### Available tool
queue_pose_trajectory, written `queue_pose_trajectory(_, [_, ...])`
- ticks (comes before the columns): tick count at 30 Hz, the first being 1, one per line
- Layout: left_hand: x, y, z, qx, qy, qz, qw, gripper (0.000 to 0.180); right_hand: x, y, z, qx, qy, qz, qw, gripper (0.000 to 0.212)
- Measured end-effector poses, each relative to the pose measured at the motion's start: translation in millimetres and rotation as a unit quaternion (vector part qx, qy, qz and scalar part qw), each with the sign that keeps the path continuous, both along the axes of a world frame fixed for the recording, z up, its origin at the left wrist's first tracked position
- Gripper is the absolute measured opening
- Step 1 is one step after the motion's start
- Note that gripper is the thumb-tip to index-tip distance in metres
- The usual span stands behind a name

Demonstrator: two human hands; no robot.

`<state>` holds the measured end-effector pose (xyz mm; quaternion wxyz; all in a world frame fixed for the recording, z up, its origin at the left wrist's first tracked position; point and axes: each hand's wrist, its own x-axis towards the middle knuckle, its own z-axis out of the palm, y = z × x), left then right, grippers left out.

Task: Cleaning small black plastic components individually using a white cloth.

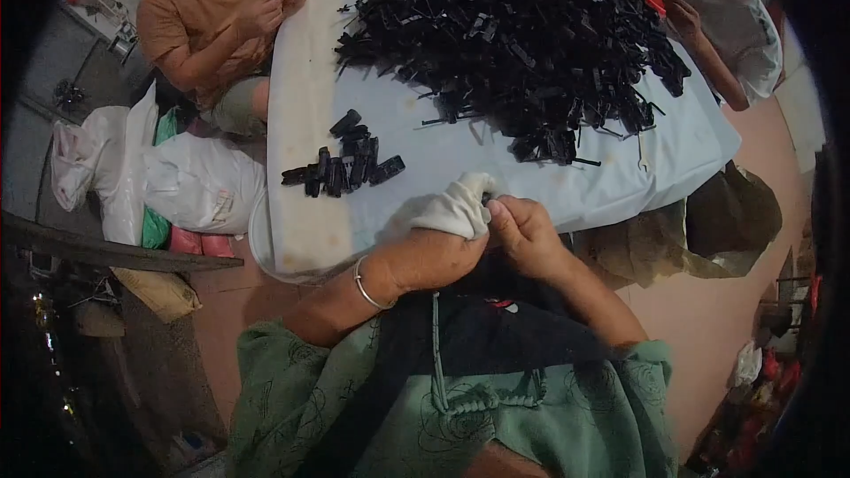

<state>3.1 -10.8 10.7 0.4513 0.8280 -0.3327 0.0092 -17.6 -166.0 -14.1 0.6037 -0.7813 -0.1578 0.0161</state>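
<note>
Your left hand [443,252], its fingers under a white cover [459,204], is curled in close against your right hand [531,235], just above the near edge of the table [301,115]. Between them sits a small dark part [486,198], mostly hidden by your fingers, so you cannot make out its full shape. Your left fingers are clamped on it through the cover; your right thumb and bent forefinger are together, pinching it from the other side. A bangle [359,283] circles your left wrist. Ahead and to your left, a small cluster [341,164] of black pieces lies on the table, well apart from the big black heap [513,35] that covers much of the far side. A wrench [643,152] lies near the heap's right side. Beyond, one person [208,26] sits at your left, both hands raised together, and another [722,31] at your right. White bags [204,181] stand beside the table at your left.
</note>
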Motion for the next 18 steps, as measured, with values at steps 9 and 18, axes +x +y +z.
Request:
queue_pose_trajectory(9, [33.6,39.9,15.8,0.154,-0.215,0.074,0.962,0.028,12.3,-41.7,17.6,-0.261,-0.121,-0.232,0.929,0.017])
queue_pose_trajectory(18, [27.0,31.7,41.4,0.362,-0.26,0.212,0.87,0.028,-1.2,-76.7,5.1,-0.313,-0.178,-0.186,0.914,0.008])
